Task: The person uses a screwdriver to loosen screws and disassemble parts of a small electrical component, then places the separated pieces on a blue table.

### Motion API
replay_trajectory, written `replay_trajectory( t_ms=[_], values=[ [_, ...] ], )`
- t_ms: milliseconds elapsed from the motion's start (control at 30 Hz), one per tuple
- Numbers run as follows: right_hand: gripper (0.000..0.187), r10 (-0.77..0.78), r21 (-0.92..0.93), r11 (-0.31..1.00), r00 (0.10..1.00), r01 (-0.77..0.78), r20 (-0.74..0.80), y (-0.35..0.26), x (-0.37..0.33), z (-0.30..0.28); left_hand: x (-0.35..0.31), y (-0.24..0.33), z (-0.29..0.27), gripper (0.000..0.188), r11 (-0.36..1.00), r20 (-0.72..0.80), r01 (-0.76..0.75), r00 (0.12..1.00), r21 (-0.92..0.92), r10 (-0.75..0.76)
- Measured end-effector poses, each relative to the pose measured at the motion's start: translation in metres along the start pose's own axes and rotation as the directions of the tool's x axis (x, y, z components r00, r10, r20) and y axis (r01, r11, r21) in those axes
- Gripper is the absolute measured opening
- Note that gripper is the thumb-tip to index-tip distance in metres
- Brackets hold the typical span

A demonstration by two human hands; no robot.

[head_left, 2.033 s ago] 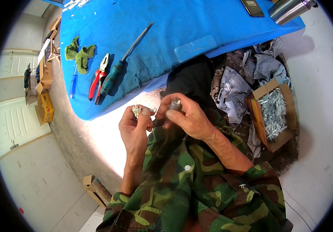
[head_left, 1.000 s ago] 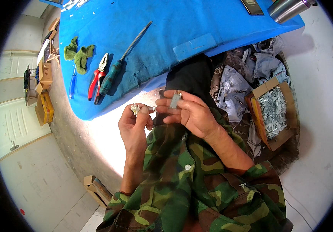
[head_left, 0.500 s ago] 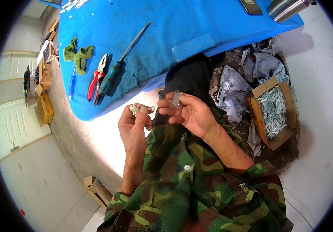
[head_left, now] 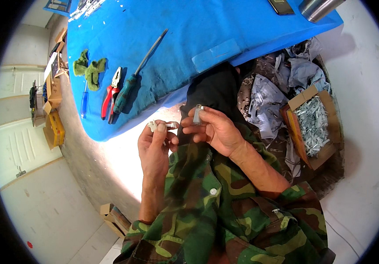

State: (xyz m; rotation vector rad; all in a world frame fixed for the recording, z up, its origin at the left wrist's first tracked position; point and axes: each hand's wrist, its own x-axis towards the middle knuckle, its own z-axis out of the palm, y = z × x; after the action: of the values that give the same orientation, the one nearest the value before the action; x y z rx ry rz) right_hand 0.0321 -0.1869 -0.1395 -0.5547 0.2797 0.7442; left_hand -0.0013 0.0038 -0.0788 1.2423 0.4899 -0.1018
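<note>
White fitting [head_left: 152,126], left hand [head_left: 153,147] pinching; grey piece [head_left: 196,116] (earlier more covered), right hand [head_left: 220,131] pinching

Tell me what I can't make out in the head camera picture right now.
- Head view: part of the white piece, covered by the left hand.
- Head view: part of the grey, see-through piece, covered by the right hand; its fine details are too small.
- Head view: the silver cup's far end, cut off by the upper edge.
- Head view: the blue-handled screwdriver's tip, hidden at the green cloth.
</note>
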Motion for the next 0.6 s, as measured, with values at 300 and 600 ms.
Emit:
replay_trajectory(
  t_ms=[300,600],
  values=[
    [0.029,-0.008,-0.048,0.999,0.998,0.004,-0.066,0.01,0.015,0.0,0.023,0.009,-0.022,0.018,0.972,0.028,-0.109,0.994,0.208,0.105],
    [0.027,-0.312,-0.039,0.948,0.945,0.317,0.096,0.016,0.024,-0.012,-0.002,0.01,0.172,0.037,0.918,0.521,-0.278,0.848,0.284,0.096]
  ],
)
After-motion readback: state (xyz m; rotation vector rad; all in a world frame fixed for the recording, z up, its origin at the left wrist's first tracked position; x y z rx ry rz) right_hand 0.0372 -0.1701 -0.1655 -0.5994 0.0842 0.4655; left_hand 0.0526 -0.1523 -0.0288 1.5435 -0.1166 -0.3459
